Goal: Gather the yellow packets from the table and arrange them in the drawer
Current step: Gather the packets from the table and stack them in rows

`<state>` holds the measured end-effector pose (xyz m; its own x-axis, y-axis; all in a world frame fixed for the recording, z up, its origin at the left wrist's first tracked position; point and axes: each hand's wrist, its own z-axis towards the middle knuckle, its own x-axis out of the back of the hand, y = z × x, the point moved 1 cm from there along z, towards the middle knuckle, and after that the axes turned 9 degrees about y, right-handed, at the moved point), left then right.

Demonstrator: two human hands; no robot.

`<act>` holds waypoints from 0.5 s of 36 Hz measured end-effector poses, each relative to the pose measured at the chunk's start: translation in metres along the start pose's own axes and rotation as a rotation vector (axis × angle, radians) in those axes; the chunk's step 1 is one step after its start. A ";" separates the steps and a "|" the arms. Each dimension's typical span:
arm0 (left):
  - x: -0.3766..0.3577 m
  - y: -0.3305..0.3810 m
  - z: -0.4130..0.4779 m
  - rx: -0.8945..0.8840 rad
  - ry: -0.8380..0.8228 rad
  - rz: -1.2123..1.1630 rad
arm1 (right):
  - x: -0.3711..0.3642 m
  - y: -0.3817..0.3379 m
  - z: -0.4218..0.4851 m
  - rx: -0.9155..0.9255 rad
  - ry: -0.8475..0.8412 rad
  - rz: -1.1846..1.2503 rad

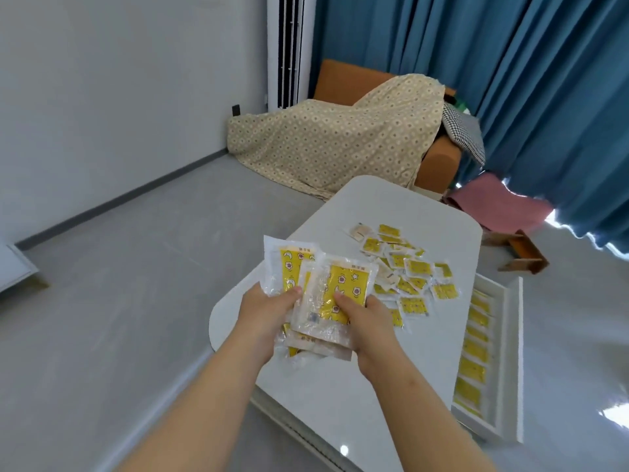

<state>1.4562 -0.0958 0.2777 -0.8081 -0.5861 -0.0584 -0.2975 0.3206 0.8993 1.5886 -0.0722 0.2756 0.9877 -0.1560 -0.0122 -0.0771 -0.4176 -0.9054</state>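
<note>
Both forearms reach in from the bottom edge of my view, and between them I am holding a fanned stack of yellow packets [318,298] above the near end of the white table [340,396]. My left hand [269,313] is closed on the stack's left side, thumb on top near the lower edge of the rear packet, which stands tallest and leans toward the left. My right hand [366,323] is closed on the right side, thumb pressed onto the yellow face of the front packet, fingers hidden underneath. So the stack sits between the two grips, its tops rising away from me and its lower ends hanging just past my palms; the bottom ones show mostly clear wrapper and pale backing. Beyond my right hand, a loose pile of packets [408,270] lies scattered across the middle of the table, some face up in yellow, some turned over to a pale side, several overlapping. To the right of the table, the open white drawer [510,352] runs alongside it, with a row of packets [474,349] laid inside along its left side, one after another. Farther off I see a patterned cloth [333,141] draped over an orange sofa [439,161], and blue curtains [510,63] behind it.
</note>
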 end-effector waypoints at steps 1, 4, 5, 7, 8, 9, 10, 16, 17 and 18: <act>-0.002 -0.004 -0.013 0.010 0.001 0.001 | 0.012 0.002 -0.006 -0.007 -0.005 -0.012; -0.016 -0.014 -0.043 0.037 -0.035 0.012 | 0.044 0.004 -0.016 -0.020 -0.024 -0.024; -0.023 -0.018 -0.050 0.044 -0.049 0.020 | 0.055 0.005 -0.018 -0.021 -0.021 -0.015; -0.038 -0.027 -0.063 0.054 -0.062 0.053 | 0.077 0.007 -0.018 -0.018 -0.012 -0.008; -0.047 -0.033 -0.067 0.055 -0.069 0.067 | 0.090 0.008 -0.017 -0.022 -0.013 -0.007; -0.058 -0.036 -0.073 0.059 -0.071 0.075 | 0.103 0.008 -0.015 -0.029 -0.014 -0.004; -0.071 -0.039 -0.078 0.058 -0.067 0.082 | 0.117 0.008 -0.012 -0.035 -0.014 -0.003; -0.170 -0.062 -0.089 -0.026 -0.012 0.102 | 0.206 -0.004 0.036 0.001 -0.019 -0.076; -0.190 -0.070 -0.091 -0.018 -0.008 0.102 | 0.224 -0.006 0.046 0.004 -0.015 -0.085; -0.211 -0.079 -0.094 0.004 0.002 0.101 | 0.243 -0.008 0.057 0.001 -0.014 -0.099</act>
<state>1.6984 -0.0672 0.2597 -0.8333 -0.5518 0.0333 -0.2164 0.3810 0.8989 1.8373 -0.0560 0.2560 0.9923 -0.1010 0.0716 0.0214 -0.4294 -0.9028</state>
